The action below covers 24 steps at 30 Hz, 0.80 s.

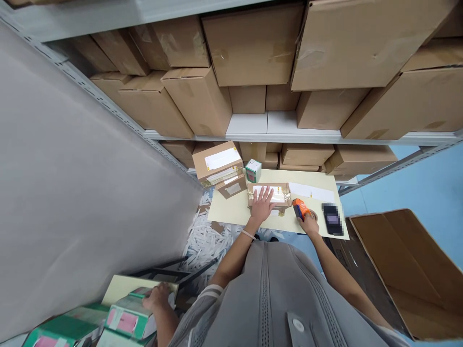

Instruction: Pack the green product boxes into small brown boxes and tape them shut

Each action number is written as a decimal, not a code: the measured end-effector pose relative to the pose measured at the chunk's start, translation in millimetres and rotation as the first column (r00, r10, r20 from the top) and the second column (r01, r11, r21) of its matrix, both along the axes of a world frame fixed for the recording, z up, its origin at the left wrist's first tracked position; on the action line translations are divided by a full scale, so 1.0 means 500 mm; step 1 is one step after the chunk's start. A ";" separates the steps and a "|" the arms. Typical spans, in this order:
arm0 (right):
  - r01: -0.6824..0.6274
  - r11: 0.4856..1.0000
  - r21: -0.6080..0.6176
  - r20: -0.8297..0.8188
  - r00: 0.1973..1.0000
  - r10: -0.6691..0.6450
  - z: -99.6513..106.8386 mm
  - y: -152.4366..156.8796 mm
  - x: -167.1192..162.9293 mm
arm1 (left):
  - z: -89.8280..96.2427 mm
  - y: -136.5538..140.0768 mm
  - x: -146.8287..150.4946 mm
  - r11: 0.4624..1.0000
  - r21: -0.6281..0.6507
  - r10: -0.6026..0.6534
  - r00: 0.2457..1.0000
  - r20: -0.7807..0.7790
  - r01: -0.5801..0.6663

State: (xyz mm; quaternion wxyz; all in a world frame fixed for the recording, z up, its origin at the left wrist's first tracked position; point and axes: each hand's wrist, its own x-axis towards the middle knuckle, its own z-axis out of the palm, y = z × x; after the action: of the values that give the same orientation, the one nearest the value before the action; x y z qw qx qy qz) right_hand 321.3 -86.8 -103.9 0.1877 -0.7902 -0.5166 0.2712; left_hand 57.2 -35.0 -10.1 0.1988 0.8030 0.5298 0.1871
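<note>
One box (280, 198) under the splayed left hand (262, 206) could be scuffed if the tape gun (301, 207) (clamped in the right hand (310, 224)) slipped.

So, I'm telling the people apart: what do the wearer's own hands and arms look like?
The left hand and right hand are ungloved; the left wears a thin, pale wristband. The left sleeve is short and grey, with white cuff stripes.

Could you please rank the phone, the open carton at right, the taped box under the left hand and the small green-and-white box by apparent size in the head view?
1. Open carton
2. Taped box
3. Phone
4. Small green-and-white box
</note>
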 end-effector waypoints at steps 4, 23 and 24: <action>0.031 0.999 -0.044 -0.037 0.999 -0.033 -0.020 0.004 -0.018 | 0.001 0.002 -0.002 1.000 -0.013 -0.005 1.000 0.006 0.005; 0.245 0.920 0.306 -0.466 0.881 -0.080 0.229 0.142 0.023 | 0.009 -0.003 -0.011 0.996 0.053 -0.053 0.944 -0.326 0.074; 0.226 0.925 0.305 -0.491 0.870 -0.050 0.244 0.154 0.004 | 0.009 -0.002 -0.011 0.996 0.052 -0.054 0.947 -0.316 0.075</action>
State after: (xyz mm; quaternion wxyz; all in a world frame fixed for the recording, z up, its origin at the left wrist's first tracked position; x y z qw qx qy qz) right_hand 323.5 -9.7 18.3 0.4661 -0.6883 -0.4361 0.3448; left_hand 51.8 -36.0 -5.5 0.0923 0.8453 0.5220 0.0671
